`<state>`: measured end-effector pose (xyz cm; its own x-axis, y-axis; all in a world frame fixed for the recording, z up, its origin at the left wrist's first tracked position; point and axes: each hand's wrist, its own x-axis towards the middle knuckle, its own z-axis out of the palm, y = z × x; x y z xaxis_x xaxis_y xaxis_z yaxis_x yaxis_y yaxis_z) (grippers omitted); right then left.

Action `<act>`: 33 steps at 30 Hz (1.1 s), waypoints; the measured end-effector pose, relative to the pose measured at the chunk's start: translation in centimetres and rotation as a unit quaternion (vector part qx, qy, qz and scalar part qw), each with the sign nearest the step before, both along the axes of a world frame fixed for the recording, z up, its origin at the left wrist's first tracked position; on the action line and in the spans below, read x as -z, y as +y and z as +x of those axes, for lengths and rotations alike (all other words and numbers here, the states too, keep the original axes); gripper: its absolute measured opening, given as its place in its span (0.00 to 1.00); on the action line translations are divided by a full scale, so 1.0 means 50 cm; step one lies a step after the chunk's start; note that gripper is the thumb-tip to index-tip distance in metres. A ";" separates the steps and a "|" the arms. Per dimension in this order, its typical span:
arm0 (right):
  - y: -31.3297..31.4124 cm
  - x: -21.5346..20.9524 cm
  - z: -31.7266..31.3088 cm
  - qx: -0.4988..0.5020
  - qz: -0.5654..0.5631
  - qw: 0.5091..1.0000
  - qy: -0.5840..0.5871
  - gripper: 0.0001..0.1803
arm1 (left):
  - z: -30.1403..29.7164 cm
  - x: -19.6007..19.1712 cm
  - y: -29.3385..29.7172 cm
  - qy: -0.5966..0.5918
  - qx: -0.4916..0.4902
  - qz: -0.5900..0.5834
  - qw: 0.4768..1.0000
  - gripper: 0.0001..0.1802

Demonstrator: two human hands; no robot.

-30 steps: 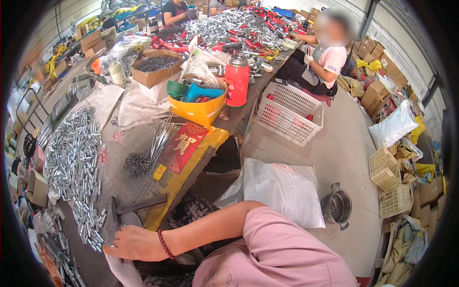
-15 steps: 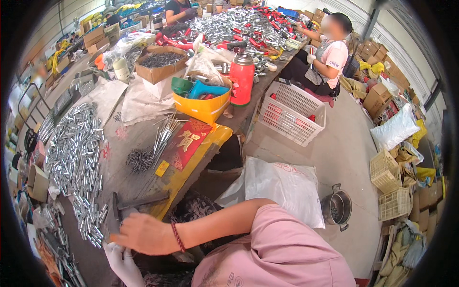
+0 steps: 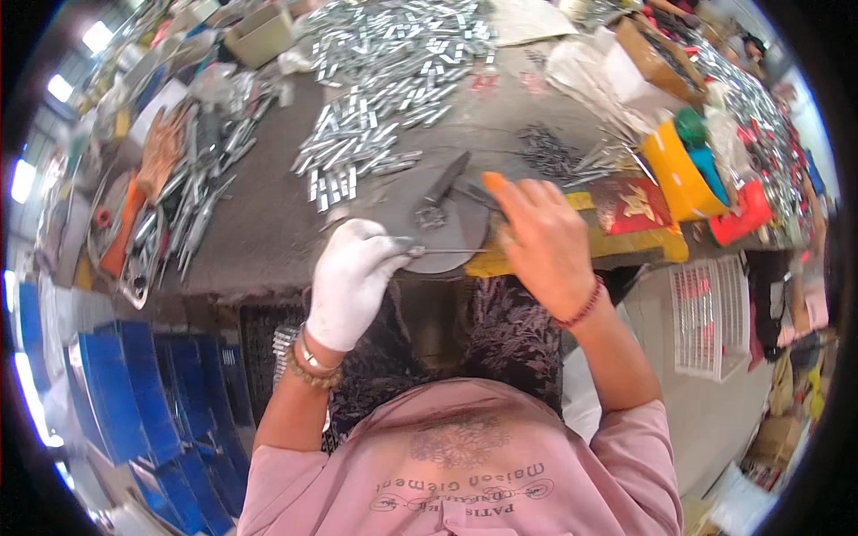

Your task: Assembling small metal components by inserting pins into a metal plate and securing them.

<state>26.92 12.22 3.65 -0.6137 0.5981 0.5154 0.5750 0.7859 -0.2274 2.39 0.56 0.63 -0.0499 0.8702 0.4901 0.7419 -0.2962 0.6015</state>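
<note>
My left hand (image 3: 349, 281), in a white glove, pinches a small metal part with a thin metal rod (image 3: 456, 251) pointing right from it. The rod lies over the front of a round grey plate (image 3: 460, 234) at the table edge. A small cluster of dark metal bits (image 3: 431, 217) sits on that plate. My bare right hand (image 3: 550, 237), with an orange cover on one fingertip, is closed around the handle end of a hammer (image 3: 447, 180). The hammer's head rests at the plate's far side. My palm hides part of the grip.
Loose silver metal tubes (image 3: 384, 98) lie heaped beyond the plate. Dark small pins (image 3: 547, 150) and thin rods are right of them, beside a red card (image 3: 633, 207) and a yellow container (image 3: 677, 170). Tools (image 3: 201, 192) crowd the left. A white crate (image 3: 710, 317) stands below, right.
The view has swung from the table's right side to straight over my hands. My right hand has gone from beside my left hand to the hammer's handle.
</note>
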 end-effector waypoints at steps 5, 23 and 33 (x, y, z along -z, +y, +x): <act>-0.060 -0.020 0.018 -0.055 -0.097 0.992 0.062 0.37 | -0.014 0.003 -0.013 0.001 0.002 -0.003 1.000 0.13; -0.055 -0.010 -0.001 -0.065 -0.030 0.997 0.001 0.35 | -0.015 0.011 -0.018 -0.011 0.009 -0.004 1.000 0.12; -0.134 0.020 -0.008 -0.063 -0.237 0.969 0.030 0.18 | 0.000 -0.001 -0.031 0.023 -0.032 0.016 0.999 0.15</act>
